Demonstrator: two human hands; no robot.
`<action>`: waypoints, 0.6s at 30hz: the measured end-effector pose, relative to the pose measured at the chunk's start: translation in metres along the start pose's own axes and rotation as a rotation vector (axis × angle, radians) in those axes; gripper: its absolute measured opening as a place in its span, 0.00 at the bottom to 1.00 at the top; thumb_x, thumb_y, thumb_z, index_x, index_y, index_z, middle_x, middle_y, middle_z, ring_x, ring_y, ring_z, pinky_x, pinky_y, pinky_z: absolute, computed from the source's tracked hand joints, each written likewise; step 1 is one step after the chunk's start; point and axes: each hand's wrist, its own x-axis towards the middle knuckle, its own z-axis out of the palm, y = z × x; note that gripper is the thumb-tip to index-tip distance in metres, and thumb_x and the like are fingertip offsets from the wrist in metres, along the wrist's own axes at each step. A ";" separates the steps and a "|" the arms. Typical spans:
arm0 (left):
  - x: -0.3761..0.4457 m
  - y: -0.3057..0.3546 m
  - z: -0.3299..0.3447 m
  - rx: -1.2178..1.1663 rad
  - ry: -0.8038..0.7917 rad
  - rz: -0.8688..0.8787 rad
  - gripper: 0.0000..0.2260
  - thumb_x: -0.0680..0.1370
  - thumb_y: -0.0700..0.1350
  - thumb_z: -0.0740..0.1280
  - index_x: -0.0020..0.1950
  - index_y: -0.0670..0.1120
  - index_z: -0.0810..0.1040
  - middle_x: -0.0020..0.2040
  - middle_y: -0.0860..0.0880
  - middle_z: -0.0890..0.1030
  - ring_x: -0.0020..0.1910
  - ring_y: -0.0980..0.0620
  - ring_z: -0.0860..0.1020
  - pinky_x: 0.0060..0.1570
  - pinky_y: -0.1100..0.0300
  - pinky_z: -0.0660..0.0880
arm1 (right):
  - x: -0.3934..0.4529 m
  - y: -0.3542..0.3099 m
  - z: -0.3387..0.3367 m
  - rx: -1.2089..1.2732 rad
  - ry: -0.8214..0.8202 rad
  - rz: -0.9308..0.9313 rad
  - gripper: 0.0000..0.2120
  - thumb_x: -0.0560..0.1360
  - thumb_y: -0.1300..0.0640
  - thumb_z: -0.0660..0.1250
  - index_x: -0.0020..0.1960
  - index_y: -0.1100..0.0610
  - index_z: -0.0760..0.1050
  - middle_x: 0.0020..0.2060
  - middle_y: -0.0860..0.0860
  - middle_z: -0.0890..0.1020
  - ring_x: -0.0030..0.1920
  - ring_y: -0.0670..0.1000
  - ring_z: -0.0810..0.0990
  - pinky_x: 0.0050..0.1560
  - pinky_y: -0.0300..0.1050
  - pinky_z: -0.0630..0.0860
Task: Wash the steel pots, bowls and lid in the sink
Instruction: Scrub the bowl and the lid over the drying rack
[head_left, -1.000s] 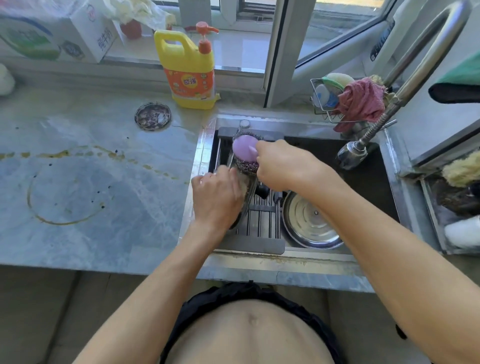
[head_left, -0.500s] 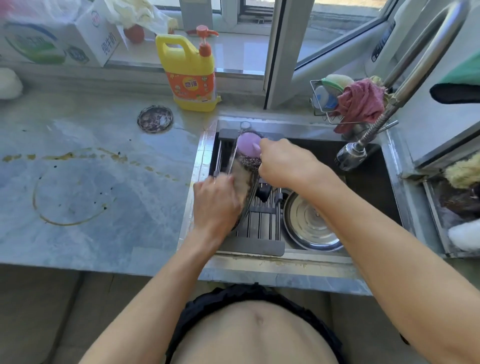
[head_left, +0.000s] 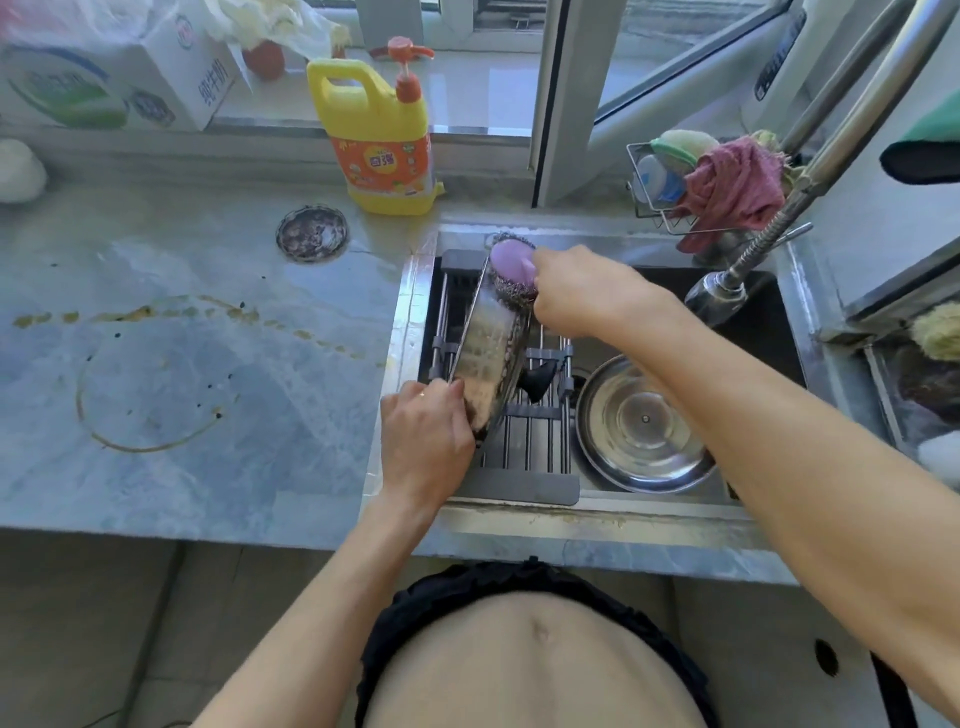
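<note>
In the middle of the frame the left hand (head_left: 423, 439) grips the near rim of a steel pot (head_left: 493, 353), which stands on its side over the grey rack (head_left: 524, 457) at the left part of the sink (head_left: 415, 322). The right hand (head_left: 582, 291) holds a scrubber (head_left: 511, 270) (purple handle above, steel wool below) and presses it on the far upper side of the pot. The fingers are closed around the handle.

I judge that the washing is in its middle: this pot is under scrubbing and dark marks remain on its lower side near the left hand. To the right, a steel lid (head_left: 641, 426) lies upside down in the basin; whether it is already washed I cannot tell. Other bowls or pots are not visible here. No water runs from the faucet head (head_left: 714, 299), so rinsing is probably left to do. The yellow detergent bottle (head_left: 379, 140) stands on the counter at the upper middle.
</note>
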 end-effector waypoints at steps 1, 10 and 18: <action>0.016 0.007 0.002 0.002 0.014 -0.027 0.17 0.82 0.50 0.46 0.38 0.48 0.67 0.33 0.42 0.77 0.37 0.39 0.75 0.43 0.52 0.58 | -0.004 -0.001 0.002 0.002 -0.006 -0.014 0.15 0.83 0.56 0.52 0.66 0.59 0.68 0.53 0.57 0.75 0.45 0.58 0.72 0.43 0.49 0.68; -0.007 -0.002 -0.013 0.051 -0.060 0.022 0.14 0.81 0.47 0.49 0.36 0.50 0.65 0.30 0.56 0.65 0.31 0.44 0.68 0.41 0.54 0.51 | 0.014 0.006 0.011 -0.014 0.047 0.024 0.16 0.84 0.56 0.51 0.68 0.60 0.67 0.58 0.59 0.77 0.53 0.61 0.76 0.46 0.50 0.68; 0.068 0.033 -0.022 -0.228 -0.037 -0.468 0.10 0.84 0.41 0.57 0.44 0.41 0.72 0.41 0.43 0.75 0.43 0.41 0.70 0.41 0.52 0.60 | -0.011 0.024 0.045 0.171 0.010 -0.075 0.07 0.83 0.52 0.52 0.55 0.54 0.66 0.48 0.55 0.75 0.47 0.59 0.76 0.45 0.52 0.73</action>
